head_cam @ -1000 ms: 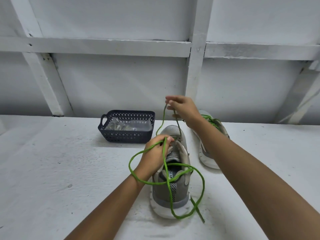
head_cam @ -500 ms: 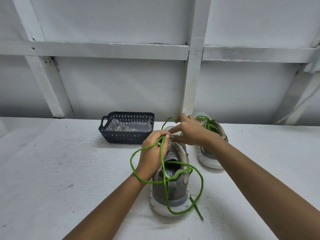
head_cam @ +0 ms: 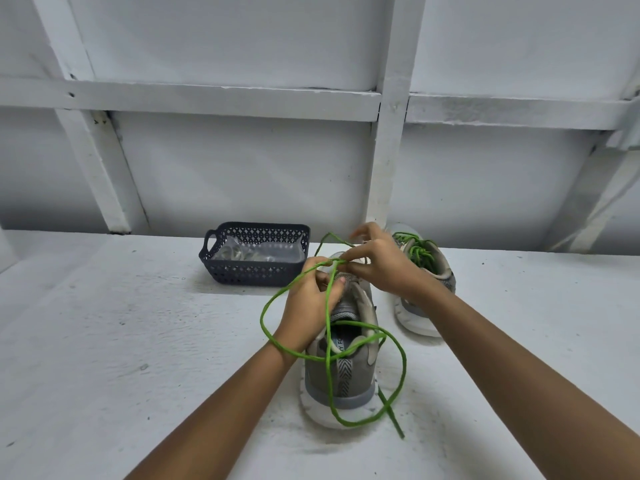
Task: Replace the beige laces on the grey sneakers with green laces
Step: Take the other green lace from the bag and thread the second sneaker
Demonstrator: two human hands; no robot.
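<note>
Matt grey fabric sneaker [head_cam: 341, 372] with rubbery white sole; woven green lace [head_cam: 398, 341]; perforated dark plastic basket [head_cam: 256, 271]; rough white-painted tabletop [head_cam: 121, 341].

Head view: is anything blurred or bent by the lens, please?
Head view: the right hand, pinching the green lace, has raised fingers smeared by motion; the wall beams lean and splay, a wide-angle effect; light soft, shadows faint.

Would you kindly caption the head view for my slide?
Left hand and right hand pinch green lace over near sneaker.
</note>
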